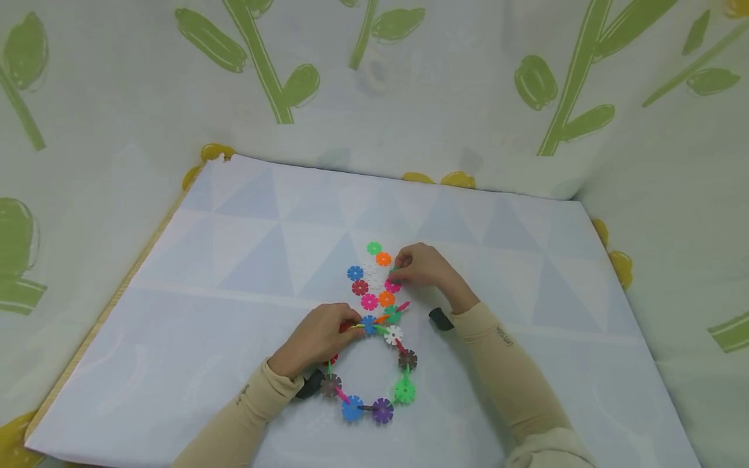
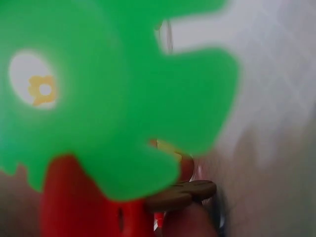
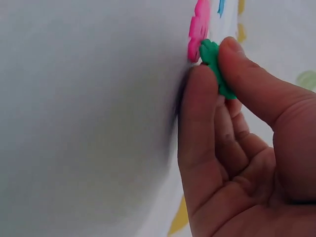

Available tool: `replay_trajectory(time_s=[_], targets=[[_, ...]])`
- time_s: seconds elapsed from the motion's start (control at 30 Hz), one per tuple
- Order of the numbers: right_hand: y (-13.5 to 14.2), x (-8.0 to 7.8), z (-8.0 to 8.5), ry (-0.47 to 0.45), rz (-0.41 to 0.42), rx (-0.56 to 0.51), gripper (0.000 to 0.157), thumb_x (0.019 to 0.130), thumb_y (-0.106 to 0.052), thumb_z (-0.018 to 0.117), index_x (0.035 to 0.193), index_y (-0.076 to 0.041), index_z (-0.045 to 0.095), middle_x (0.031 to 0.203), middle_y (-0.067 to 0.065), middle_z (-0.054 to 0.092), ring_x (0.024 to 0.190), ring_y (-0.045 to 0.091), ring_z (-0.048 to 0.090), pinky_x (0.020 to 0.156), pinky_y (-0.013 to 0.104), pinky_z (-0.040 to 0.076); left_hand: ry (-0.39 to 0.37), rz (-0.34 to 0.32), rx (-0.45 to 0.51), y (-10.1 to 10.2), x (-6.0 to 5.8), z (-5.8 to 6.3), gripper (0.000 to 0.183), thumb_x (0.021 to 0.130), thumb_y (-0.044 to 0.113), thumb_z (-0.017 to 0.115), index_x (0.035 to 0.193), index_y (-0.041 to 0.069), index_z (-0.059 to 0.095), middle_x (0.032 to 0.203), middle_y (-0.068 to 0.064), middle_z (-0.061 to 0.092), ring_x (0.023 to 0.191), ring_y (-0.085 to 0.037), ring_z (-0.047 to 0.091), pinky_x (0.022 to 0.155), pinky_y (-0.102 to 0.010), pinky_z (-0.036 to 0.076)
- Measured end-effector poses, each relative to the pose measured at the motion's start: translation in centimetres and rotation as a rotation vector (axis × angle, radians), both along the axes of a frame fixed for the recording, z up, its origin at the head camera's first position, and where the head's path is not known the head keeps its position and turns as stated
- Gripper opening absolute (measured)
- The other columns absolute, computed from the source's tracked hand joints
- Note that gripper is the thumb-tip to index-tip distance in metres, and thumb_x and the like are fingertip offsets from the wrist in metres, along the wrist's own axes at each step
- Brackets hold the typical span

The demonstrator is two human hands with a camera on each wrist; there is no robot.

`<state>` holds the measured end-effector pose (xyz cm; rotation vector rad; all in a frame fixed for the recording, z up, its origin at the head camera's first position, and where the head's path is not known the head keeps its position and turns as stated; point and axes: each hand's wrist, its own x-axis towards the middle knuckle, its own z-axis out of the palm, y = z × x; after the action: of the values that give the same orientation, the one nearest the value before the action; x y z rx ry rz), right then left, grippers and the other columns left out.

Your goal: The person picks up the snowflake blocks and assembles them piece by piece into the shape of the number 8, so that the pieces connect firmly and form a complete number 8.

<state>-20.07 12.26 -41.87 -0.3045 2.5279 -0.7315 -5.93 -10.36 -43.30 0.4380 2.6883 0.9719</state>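
Note:
My left hand [image 1: 322,331] grips the upper left of a ring of linked plastic snowflake discs, fingertips beside a blue disc [image 1: 368,324]. The ring runs through a white disc [image 1: 393,335], a green one [image 1: 405,390], a purple one [image 1: 383,411] and several others, with a short branch at its top right. A green disc [image 2: 192,98] and a red disc [image 2: 94,202] loom close in the left wrist view. Between thumb and index finger, my right hand [image 1: 426,265] pinches a small green disc [image 3: 211,57], right by a pink disc [image 3: 198,32].
Loose discs lie beyond the ring: a green one [image 1: 374,247], an orange one [image 1: 383,259], a blue one [image 1: 355,273], a red one [image 1: 359,287] and several white ones. The table [image 1: 246,364] has a patterned cover and meets printed cloth walls [image 1: 409,110].

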Motion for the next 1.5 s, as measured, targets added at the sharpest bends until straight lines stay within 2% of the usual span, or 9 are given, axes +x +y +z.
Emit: replay_trajectory(time_s=[0.17, 0.33, 0.43, 0.63, 1.0, 1.27, 1.5], targets=[[1.8, 0.1, 0.1, -0.079, -0.023, -0.071, 0.026, 0.09, -0.037, 0.078, 0.101, -0.014, 0.072, 0.09, 0.001, 0.073, 0.079, 0.014, 0.066, 0.075, 0.029, 0.05, 0.001, -0.004, -0.001, 0.1, 0.0, 0.1, 0.019, 0.09, 0.025, 0.079, 0.102, 0.011, 0.08, 0.085, 0.006, 0.068, 0.074, -0.009, 0.053, 0.071, -0.027, 0.05], [3.4, 1.0, 0.9, -0.154, -0.016, -0.158, 0.027, 0.094, -0.03, 0.075, 0.114, -0.012, 0.075, 0.106, 0.004, 0.075, 0.083, 0.013, 0.073, 0.092, 0.036, 0.056, -0.007, -0.003, -0.005, 0.1, 0.1, 0.2, 0.019, 0.09, 0.025, 0.079, 0.103, 0.011, 0.08, 0.085, 0.006, 0.068, 0.074, -0.009, 0.053, 0.071, -0.027, 0.05], [4.2, 1.7, 1.6, -0.176, 0.003, -0.2, 0.026, 0.095, -0.024, 0.073, 0.117, -0.009, 0.075, 0.112, 0.007, 0.075, 0.086, 0.015, 0.075, 0.097, 0.04, 0.057, -0.011, 0.0, -0.007, 0.1, 0.1, 0.2, 0.019, 0.09, 0.024, 0.079, 0.104, 0.01, 0.079, 0.087, 0.005, 0.069, 0.075, -0.009, 0.054, 0.072, -0.028, 0.05], [4.9, 2.8, 2.2, -0.186, 0.04, -0.21, 0.022, 0.097, -0.02, 0.07, 0.116, -0.009, 0.075, 0.109, 0.006, 0.076, 0.085, 0.016, 0.075, 0.096, 0.04, 0.057, -0.003, -0.002, -0.02, 0.0, 0.0, 0.2, 0.02, 0.09, 0.024, 0.079, 0.105, 0.01, 0.079, 0.091, 0.003, 0.072, 0.077, -0.009, 0.056, 0.075, -0.029, 0.052], [4.7, 3.4, 1.5, -0.187, 0.064, -0.166, 0.02, 0.096, -0.022, 0.072, 0.112, -0.01, 0.077, 0.102, 0.003, 0.076, 0.079, 0.013, 0.071, 0.088, 0.033, 0.057, 0.011, -0.007, -0.02, 0.1, -0.1, 0.0, 0.02, 0.09, 0.024, 0.079, 0.105, 0.01, 0.079, 0.092, 0.003, 0.072, 0.078, -0.009, 0.056, 0.077, -0.031, 0.053], [5.1, 3.1, 1.2, -0.145, 0.133, -0.132, 0.019, 0.097, -0.022, 0.071, 0.112, -0.014, 0.079, 0.109, 0.001, 0.075, 0.087, 0.013, 0.066, 0.088, 0.033, 0.055, 0.012, -0.011, -0.008, 0.1, 0.0, -0.1, 0.02, 0.09, 0.024, 0.079, 0.105, 0.011, 0.079, 0.093, 0.003, 0.072, 0.079, -0.009, 0.056, 0.077, -0.03, 0.053], [5.1, 2.8, 1.0, -0.158, 0.174, -0.156, 0.019, 0.097, -0.021, 0.071, 0.112, -0.012, 0.079, 0.111, 0.004, 0.076, 0.09, 0.014, 0.065, 0.084, 0.028, 0.055, 0.004, -0.006, -0.015, 0.0, 0.0, 0.0, 0.02, 0.09, 0.025, 0.079, 0.105, 0.011, 0.079, 0.093, 0.004, 0.072, 0.079, -0.009, 0.057, 0.077, -0.03, 0.053]])
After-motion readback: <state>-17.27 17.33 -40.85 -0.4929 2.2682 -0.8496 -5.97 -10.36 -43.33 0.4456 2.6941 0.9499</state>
